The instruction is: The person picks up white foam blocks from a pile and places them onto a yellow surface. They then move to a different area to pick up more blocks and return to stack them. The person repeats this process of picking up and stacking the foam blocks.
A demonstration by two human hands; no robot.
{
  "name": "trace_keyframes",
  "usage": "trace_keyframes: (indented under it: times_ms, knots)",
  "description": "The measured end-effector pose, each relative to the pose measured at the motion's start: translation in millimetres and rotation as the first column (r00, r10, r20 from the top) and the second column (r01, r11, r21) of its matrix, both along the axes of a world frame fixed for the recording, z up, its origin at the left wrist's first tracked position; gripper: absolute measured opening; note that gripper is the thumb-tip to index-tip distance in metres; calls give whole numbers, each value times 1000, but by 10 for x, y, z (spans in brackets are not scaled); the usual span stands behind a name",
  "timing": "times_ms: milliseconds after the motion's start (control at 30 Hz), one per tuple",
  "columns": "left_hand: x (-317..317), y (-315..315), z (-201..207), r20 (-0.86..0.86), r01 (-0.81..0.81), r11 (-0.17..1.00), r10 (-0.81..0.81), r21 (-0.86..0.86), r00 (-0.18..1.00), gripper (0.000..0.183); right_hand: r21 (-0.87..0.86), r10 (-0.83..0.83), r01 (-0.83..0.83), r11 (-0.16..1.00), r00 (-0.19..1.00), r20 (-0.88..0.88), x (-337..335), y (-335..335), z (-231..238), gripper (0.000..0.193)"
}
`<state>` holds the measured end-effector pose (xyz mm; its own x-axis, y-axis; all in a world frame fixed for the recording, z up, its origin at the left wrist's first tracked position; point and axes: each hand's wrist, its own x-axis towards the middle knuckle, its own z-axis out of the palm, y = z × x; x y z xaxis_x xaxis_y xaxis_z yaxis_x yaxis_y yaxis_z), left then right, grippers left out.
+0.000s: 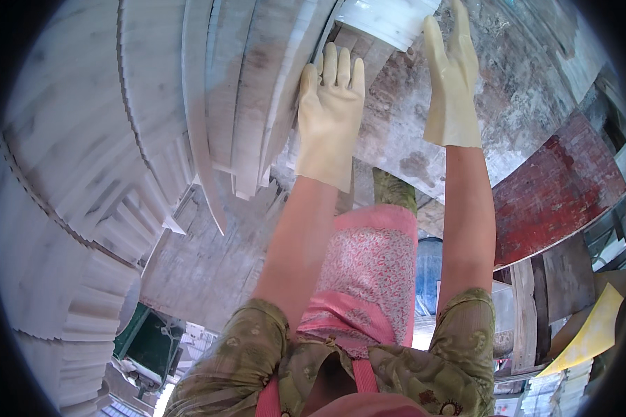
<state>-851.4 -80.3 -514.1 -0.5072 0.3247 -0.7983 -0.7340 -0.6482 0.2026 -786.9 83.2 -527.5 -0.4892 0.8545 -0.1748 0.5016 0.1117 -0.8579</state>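
Note:
Both my hands wear cream rubber gloves. My left hand (332,115) is raised with its fingers stretched out and apart, beside the long edges of stacked white strips (264,83). Nothing is in it. My right hand (454,69) reaches toward the far edge, its thumb apart from the fingers, and it holds nothing that I can see. Between the hands, at the far side, lies a glossy white sheet (386,19). The right thumb is close to its edge; I cannot tell whether they touch. Beneath is a stained, worn tabletop (497,97).
Tall stacks of white, marbled sheets (62,174) with uneven edges fill the left side. On the right are a worn red board (560,194) and a yellow sheet (595,330). A green bin (146,344) stands low at left, and a blue container (428,264) sits beside my pink apron.

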Motion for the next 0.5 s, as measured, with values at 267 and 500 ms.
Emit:
trace_keyframes:
  times_ms: [267,500]
  knots:
    - [-94,-375,12,-109,468,866,-489,-175,865,59,472,383,-524,709,848,367,-428,-312,246,73]
    - [-124,-548,-23,34,626,742,-638,-241,769,58,468,419,-612,637,785,455,-429,-536,-175,73]
